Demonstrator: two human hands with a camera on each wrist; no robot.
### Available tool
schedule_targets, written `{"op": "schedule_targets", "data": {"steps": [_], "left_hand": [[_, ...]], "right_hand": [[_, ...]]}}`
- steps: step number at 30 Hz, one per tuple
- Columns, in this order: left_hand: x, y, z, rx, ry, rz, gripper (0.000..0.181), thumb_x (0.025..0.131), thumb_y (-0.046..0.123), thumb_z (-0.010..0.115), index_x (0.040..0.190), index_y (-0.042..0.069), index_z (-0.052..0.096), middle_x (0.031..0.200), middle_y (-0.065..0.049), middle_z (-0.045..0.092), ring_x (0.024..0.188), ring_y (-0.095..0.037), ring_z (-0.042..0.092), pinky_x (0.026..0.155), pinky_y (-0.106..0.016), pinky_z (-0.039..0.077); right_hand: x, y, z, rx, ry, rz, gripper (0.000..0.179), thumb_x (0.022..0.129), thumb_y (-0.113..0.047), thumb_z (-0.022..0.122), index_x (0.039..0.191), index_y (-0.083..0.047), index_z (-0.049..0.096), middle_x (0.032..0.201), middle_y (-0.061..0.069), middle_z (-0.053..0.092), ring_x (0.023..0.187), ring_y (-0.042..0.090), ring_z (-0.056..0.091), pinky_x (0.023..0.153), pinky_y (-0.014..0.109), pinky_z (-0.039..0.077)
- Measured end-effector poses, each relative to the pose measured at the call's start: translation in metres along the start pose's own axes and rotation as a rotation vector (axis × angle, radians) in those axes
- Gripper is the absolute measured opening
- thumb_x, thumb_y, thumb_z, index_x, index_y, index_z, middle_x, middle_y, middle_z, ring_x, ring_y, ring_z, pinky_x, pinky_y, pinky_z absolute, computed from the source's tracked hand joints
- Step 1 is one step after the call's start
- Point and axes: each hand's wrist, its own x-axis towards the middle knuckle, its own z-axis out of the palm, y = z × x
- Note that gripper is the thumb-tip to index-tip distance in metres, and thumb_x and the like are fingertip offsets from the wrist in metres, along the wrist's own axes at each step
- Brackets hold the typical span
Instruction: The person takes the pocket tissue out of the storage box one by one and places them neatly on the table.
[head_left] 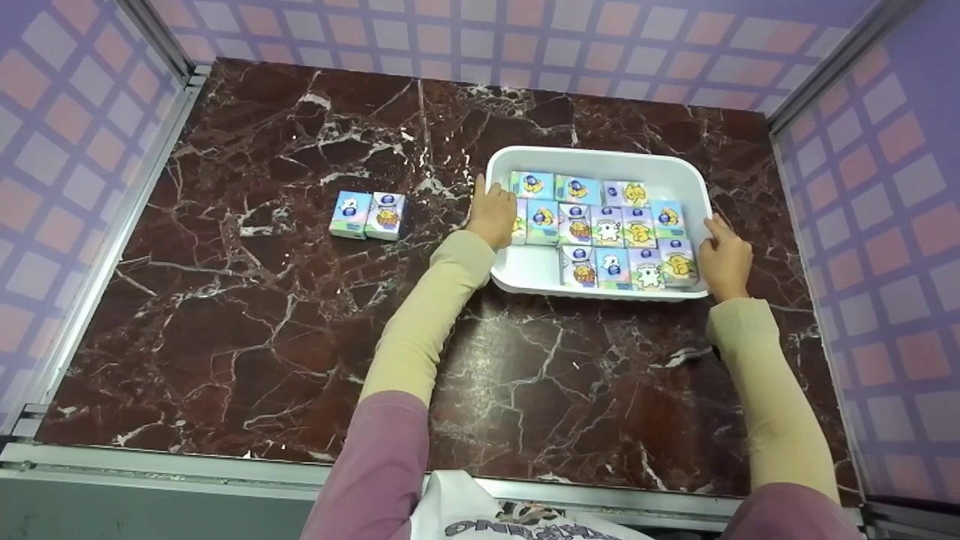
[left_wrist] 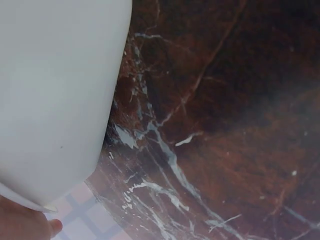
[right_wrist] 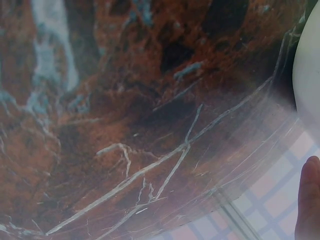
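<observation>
A white plastic tub [head_left: 600, 160] holds several small, colourful tissue packs [head_left: 574, 223] printed with cartoon animals, lying in three rows. My left hand [head_left: 493, 214] grips the tub's left rim, its fingers over the edge. On the opposite side my right hand [head_left: 726, 259] holds the right rim. In the left wrist view the tub's smooth outer wall [left_wrist: 55, 90] fills the left side, with fingers [left_wrist: 22, 222] at its rim. The right wrist view catches only the tub's edge [right_wrist: 310, 75] and part of the right hand [right_wrist: 310, 200].
Two more tissue packs [head_left: 367, 215] lie side by side on the dark red marbled table [head_left: 247, 322], left of the tub. Checked purple panels [head_left: 862, 150] wall in the back and both sides. A metal rail [head_left: 187, 476] runs along the front edge.
</observation>
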Motion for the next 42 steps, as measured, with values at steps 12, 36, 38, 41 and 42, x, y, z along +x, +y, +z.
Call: {"op": "schedule_targets", "data": {"steps": [12, 36, 38, 41, 42], "left_hand": [[0.000, -0.002, 0.002, -0.032, 0.043, 0.010, 0.055, 0.076, 0.026, 0.057, 0.125, 0.005, 0.045, 0.123, -0.008, 0.050, 0.121, -0.023, 0.035, 0.109, -0.052, 0.005], [-0.027, -0.026, -0.017, -0.343, 0.230, 0.238, 0.075, 0.064, 0.016, 0.065, 0.131, 0.000, 0.036, 0.126, -0.015, 0.040, 0.115, -0.028, 0.041, 0.103, -0.035, 0.033], [-0.031, -0.028, -0.018, -0.380, 0.233, 0.247, 0.077, 0.064, 0.016, 0.065, 0.132, 0.001, 0.034, 0.130, -0.014, 0.038, 0.118, -0.027, 0.039, 0.104, -0.034, 0.032], [-0.037, -0.032, -0.020, -0.426, 0.253, 0.259, 0.078, 0.064, 0.015, 0.064, 0.134, 0.002, 0.033, 0.133, -0.014, 0.036, 0.121, -0.027, 0.036, 0.105, -0.035, 0.031], [-0.039, -0.034, -0.020, -0.437, 0.265, 0.264, 0.078, 0.064, 0.015, 0.064, 0.134, 0.002, 0.033, 0.133, -0.014, 0.037, 0.122, -0.027, 0.036, 0.105, -0.035, 0.030]], "right_hand": [[0.000, 0.001, 0.001, 0.002, -0.016, 0.014, 0.037, 0.082, 0.003, 0.045, 0.116, 0.000, 0.057, 0.126, 0.013, 0.050, 0.117, 0.029, 0.046, 0.096, 0.043, 0.039], [0.002, 0.002, 0.002, 0.002, -0.031, 0.044, 0.038, 0.082, 0.001, 0.044, 0.118, -0.001, 0.056, 0.127, 0.012, 0.049, 0.118, 0.027, 0.046, 0.098, 0.042, 0.038], [0.002, 0.002, 0.002, 0.002, -0.029, 0.039, 0.038, 0.082, 0.001, 0.044, 0.117, -0.001, 0.056, 0.127, 0.012, 0.050, 0.118, 0.028, 0.046, 0.098, 0.042, 0.038], [0.002, 0.002, 0.001, -0.001, -0.027, 0.034, 0.038, 0.081, 0.001, 0.044, 0.117, -0.001, 0.057, 0.126, 0.012, 0.050, 0.117, 0.028, 0.047, 0.098, 0.042, 0.038], [0.002, 0.002, 0.001, -0.001, -0.026, 0.033, 0.038, 0.081, 0.001, 0.044, 0.117, -0.001, 0.057, 0.126, 0.012, 0.050, 0.117, 0.028, 0.047, 0.098, 0.042, 0.038]]}}
